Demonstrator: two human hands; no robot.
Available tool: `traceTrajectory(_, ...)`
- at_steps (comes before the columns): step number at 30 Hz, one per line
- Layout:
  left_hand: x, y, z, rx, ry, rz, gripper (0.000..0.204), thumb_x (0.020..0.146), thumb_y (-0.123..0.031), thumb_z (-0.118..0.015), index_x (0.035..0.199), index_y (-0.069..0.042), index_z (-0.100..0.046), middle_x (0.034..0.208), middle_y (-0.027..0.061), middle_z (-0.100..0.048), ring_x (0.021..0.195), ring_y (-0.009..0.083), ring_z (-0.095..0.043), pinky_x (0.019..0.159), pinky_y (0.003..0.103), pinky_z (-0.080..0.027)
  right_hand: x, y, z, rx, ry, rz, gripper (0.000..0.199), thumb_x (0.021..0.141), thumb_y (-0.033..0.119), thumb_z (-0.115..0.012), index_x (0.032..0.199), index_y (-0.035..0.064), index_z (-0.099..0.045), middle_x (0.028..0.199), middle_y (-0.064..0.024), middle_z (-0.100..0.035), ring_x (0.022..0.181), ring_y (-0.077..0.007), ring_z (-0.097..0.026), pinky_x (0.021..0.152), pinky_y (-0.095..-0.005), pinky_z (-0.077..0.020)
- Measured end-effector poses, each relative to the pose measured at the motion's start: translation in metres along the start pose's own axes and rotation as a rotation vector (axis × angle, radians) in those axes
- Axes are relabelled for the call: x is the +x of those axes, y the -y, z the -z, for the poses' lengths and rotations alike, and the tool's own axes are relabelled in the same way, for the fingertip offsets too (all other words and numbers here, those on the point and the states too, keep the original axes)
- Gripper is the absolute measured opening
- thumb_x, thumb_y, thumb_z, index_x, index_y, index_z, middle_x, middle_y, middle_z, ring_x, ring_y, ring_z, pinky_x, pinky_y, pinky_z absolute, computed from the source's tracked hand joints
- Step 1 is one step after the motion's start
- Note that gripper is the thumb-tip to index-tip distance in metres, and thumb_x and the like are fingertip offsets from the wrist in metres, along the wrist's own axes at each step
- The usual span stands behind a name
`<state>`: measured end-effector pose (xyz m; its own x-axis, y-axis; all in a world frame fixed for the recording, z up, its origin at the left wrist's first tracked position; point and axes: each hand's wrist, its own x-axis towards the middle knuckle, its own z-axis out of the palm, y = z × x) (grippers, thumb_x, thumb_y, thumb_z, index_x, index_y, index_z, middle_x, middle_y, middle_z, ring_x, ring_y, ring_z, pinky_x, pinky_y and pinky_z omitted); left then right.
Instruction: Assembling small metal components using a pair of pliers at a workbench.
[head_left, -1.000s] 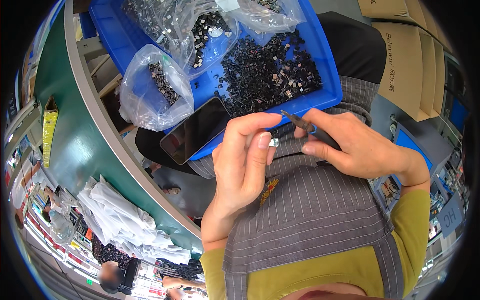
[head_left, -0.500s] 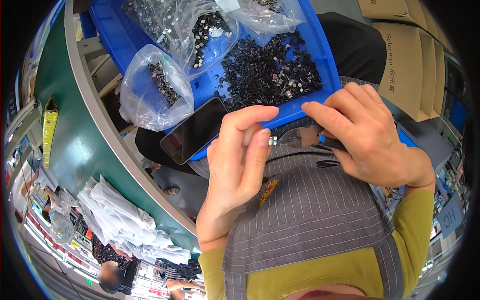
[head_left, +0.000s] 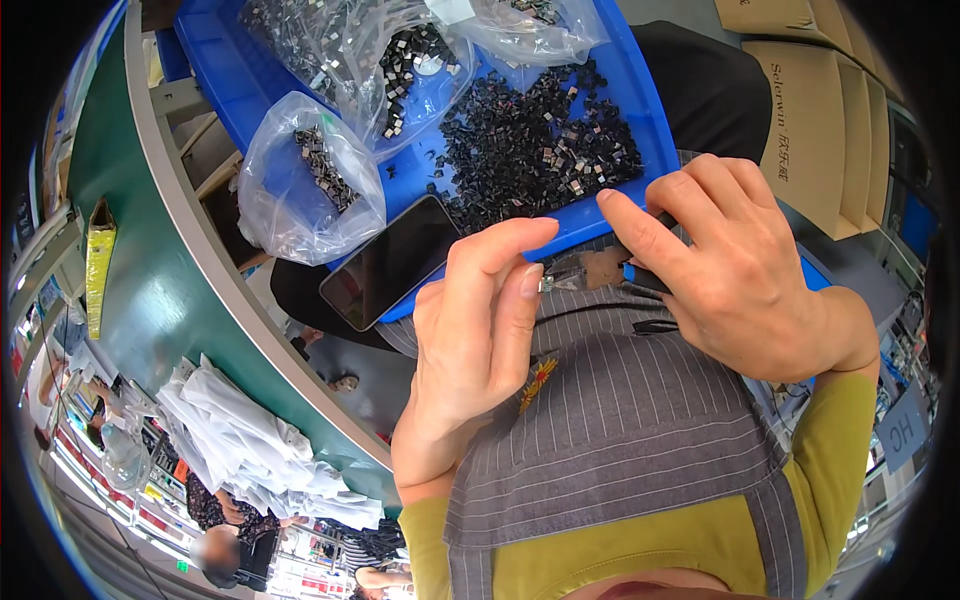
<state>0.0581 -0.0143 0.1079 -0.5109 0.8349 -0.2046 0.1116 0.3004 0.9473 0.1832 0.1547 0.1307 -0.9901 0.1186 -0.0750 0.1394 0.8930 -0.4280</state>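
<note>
My left hand (head_left: 475, 335) pinches a tiny shiny metal piece (head_left: 546, 285) between thumb and a finger, with the index finger stretched out above it. My right hand (head_left: 725, 270) is closed round the blue-and-black handle (head_left: 645, 277) of a pair of pliers. The metal jaws of the pliers (head_left: 575, 274) point left and reach the small piece; whether they grip it is too small to tell. Just beyond both hands, a blue tray (head_left: 655, 120) holds a heap of small black and silver parts (head_left: 540, 140).
A dark phone (head_left: 390, 265) rests over the tray's near left corner, beside an open clear bag of parts (head_left: 310, 180). More clear bags (head_left: 350, 60) lie in the tray. A green table (head_left: 150, 260) with white plastic bags (head_left: 240, 440) curves along the left; cardboard boxes (head_left: 815, 130) stand right.
My right hand has shifted slightly, its index fingertip going up and its wrist down and right. The pliers' handle has moved a little left and up. My left hand barely moves.
</note>
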Motion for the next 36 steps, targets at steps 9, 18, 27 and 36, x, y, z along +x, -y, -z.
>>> traceTrajectory(9, 0.0, 0.001, -0.004, 0.026, -0.031, -0.064, 0.019, 0.092, 0.0, -0.048, 0.111, 0.002, -0.053, 0.062, -0.005, -0.047, 0.051, 0.0002, -0.037, 0.047, 0.015, -0.029, -0.002, 0.001, -0.001, -0.019, 0.024, 0.0, 0.038, 0.066, 0.004, -0.066, 0.103, 0.0016, -0.061, 0.08, -0.0079, -0.051, 0.076, -0.0251, -0.051, 0.071, -0.0375, -0.0407)
traceTrajectory(18, -0.001, 0.003, -0.005, 0.047, -0.042, -0.06, 0.019, 0.093, 0.0, -0.048, 0.11, 0.002, -0.053, 0.063, -0.0044, -0.049, 0.052, 0.0001, -0.037, 0.047, 0.015, -0.029, -0.001, 0.002, -0.006, -0.055, 0.011, 0.009, 0.034, 0.066, 0.004, -0.062, 0.1, 0.0013, -0.06, 0.077, -0.0077, -0.048, 0.073, -0.0246, -0.049, 0.07, -0.0369, -0.0399)
traceTrajectory(27, -0.005, 0.001, -0.003, 0.14, -0.055, -0.041, 0.026, 0.084, 0.008, -0.056, 0.109, -0.001, -0.057, 0.085, 0.0102, -0.062, 0.059, 0.0134, -0.06, 0.055, 0.024, -0.045, -0.003, 0.006, -0.013, -0.095, 0.0, -0.007, 0.029, 0.068, 0.008, -0.062, 0.095, 0.0015, -0.06, 0.077, -0.0078, -0.047, 0.073, -0.0245, -0.049, 0.07, -0.0361, -0.0403)
traceTrajectory(36, -0.005, 0.0, 0.001, 0.063, -0.034, 0.028, 0.026, 0.085, 0.008, -0.055, 0.109, -0.002, -0.058, 0.074, 0.0066, -0.061, 0.053, 0.0103, -0.055, 0.051, 0.022, -0.042, -0.001, 0.005, -0.015, -0.121, -0.016, -0.002, 0.028, 0.068, 0.011, -0.063, 0.094, 0.0025, -0.058, 0.077, -0.0075, -0.047, 0.075, -0.0244, -0.05, 0.072, -0.036, -0.0407)
